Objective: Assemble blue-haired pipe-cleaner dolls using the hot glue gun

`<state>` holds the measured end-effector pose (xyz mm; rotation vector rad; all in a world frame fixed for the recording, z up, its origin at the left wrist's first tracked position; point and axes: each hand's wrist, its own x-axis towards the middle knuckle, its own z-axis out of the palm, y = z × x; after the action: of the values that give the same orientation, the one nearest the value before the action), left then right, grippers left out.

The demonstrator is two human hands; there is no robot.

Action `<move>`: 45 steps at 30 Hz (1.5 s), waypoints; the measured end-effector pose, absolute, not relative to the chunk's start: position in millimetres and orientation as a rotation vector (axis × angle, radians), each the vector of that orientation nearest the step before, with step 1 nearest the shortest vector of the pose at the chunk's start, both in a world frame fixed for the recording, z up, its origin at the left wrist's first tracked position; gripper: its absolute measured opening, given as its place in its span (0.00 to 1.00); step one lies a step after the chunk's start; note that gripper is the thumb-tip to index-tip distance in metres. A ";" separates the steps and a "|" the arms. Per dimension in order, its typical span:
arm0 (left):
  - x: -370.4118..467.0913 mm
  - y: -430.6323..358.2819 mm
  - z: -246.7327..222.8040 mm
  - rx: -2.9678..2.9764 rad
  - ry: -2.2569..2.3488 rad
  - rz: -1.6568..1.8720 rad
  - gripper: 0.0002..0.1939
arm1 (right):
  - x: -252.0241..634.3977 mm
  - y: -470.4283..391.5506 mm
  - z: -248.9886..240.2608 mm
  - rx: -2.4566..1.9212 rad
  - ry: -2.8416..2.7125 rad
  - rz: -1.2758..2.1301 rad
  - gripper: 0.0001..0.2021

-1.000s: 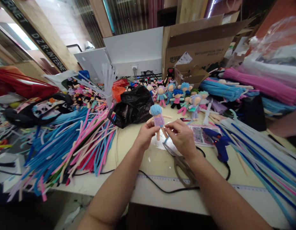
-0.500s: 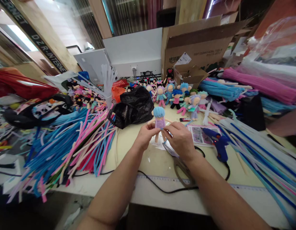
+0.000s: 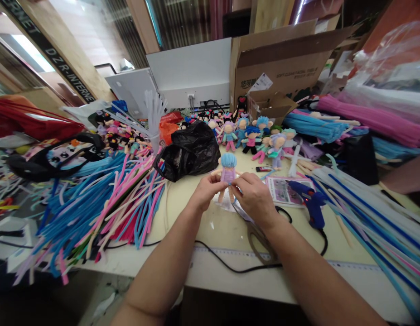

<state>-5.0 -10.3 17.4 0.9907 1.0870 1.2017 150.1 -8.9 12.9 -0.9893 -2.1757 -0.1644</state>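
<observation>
A small pipe-cleaner doll with light blue hair, a lilac top and bare beige legs is held upright over the table. My left hand pinches its waist from the left side. At the right of the waist, the fingers of my right hand are closed on the doll too; what exactly lies under the fingertips is hidden. Scissors with brown-grey handles rest on the table, partly beneath my right wrist. A blue glue gun lies on a printed card to the right.
Bundles of coloured pipe cleaners spread on the left, with more pipe cleaners on the right. A black plastic bag and several finished dolls stand behind. A black cable crosses the front, near a ruler strip.
The doll tips very slightly in my fingers and shifts a little to the right. Both hands keep their hold in nearly the same place.
</observation>
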 end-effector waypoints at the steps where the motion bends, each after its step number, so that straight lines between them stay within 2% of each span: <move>1: -5.6 -10.0 16.9 0.989 1.089 1.197 0.14 | 149.9 -9.0 12.7 -0.991 -2.174 -0.162 0.11; 6: -8.7 -7.8 13.7 0.992 1.148 1.167 0.12 | 149.0 -9.3 11.7 -0.999 -2.151 -0.118 0.09; 26: -9.1 -6.8 9.2 0.931 1.096 1.054 0.17 | 148.8 -5.5 8.4 -0.913 -2.212 -0.022 0.08; 31: -10.4 -5.8 11.1 0.912 1.108 1.120 0.17 | 152.6 -5.9 14.1 -0.907 -1.937 0.344 0.06; 35: -11.5 -4.7 11.8 0.905 1.103 1.220 0.14 | 155.8 -3.4 15.6 -1.075 -1.682 0.553 0.03; 39: -9.8 -4.9 11.2 0.902 1.069 1.248 0.14 | 152.1 2.6 6.2 -1.219 -1.673 0.834 0.12; 45: -7.9 -6.8 8.9 1.037 1.030 1.227 0.16 | 143.9 6.4 -0.8 -1.071 -1.444 1.250 0.13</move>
<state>-7.9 -6.8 8.9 1.0374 1.0297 1.2275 143.9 6.4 -0.8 -1.0711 -1.4436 1.2496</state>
